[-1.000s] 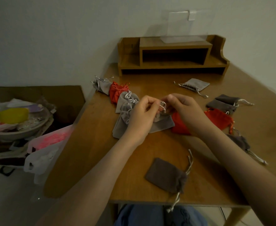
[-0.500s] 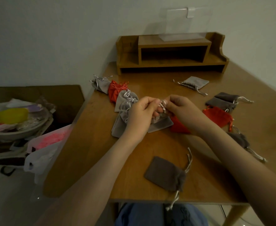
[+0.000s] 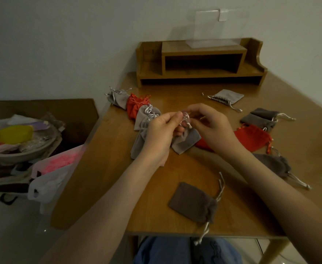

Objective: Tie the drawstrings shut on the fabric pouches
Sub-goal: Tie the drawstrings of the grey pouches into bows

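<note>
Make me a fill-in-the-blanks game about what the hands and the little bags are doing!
The left hand and right hand both pinch the white ___ of the light grey pouch. The dark pouch nearest the person lies flat on the ___. The wooden shelf stands against the ___.
Missing words: drawstring, table, wall.
</note>
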A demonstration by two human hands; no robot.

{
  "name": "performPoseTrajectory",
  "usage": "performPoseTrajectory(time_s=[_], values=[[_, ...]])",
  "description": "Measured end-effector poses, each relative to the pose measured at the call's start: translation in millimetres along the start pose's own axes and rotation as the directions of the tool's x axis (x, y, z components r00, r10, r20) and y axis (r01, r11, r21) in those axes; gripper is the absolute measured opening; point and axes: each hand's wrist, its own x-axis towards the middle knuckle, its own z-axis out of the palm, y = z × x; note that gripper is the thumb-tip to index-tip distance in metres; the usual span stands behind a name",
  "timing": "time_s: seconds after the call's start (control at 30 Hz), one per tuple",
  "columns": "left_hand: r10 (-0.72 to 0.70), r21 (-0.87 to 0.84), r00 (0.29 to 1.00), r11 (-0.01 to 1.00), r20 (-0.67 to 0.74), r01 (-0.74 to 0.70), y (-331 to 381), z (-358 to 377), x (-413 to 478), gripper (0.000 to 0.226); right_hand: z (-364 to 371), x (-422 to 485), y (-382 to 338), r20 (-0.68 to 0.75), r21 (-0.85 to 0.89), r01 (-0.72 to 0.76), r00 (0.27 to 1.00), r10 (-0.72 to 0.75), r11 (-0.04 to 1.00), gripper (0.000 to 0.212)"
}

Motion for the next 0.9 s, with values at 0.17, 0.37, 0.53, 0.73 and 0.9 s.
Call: performPoseTrajectory(time_s=[0.17,0.37,0.53,0.73,0.9], values=[[-0.059,-0.078,0.998,0.995,0.013,0.060,-1.0,0.3,1.9,0.016,-1.4,0.7,-0.9,-0.030,0.008,0.012,0.999,-0.012,1.000,0.027],[-0.061,0.044,0.998,0.997,0.024,0.060,-2.9,1.5,3.1,0.014,-4.8,1.8,-6.4,0.156,0.189,-0.181,0.976,0.152,0.965,0.033],[-0.028,0.069,0.999,0.997,0.036,0.025,-2.3,3.7,0.5,0.013,-9.6,3.4,-3.6,0.178,0.096,-0.187,0.970,0.168,0.978,0.030],[-0.004,0.102,0.999,0.995,0.047,-0.001,-1.6,3.4,0.1,0.013,-11.7,4.2,-0.3,0.246,-0.001,-0.218,0.946,0.212,0.976,0.027],[0.041,0.195,0.999,0.980,0.025,-0.045,-3.8,0.3,2.2,0.008,-15.6,5.1,-3.3,0.251,0.095,-0.319,0.924,0.287,0.943,0.017]])
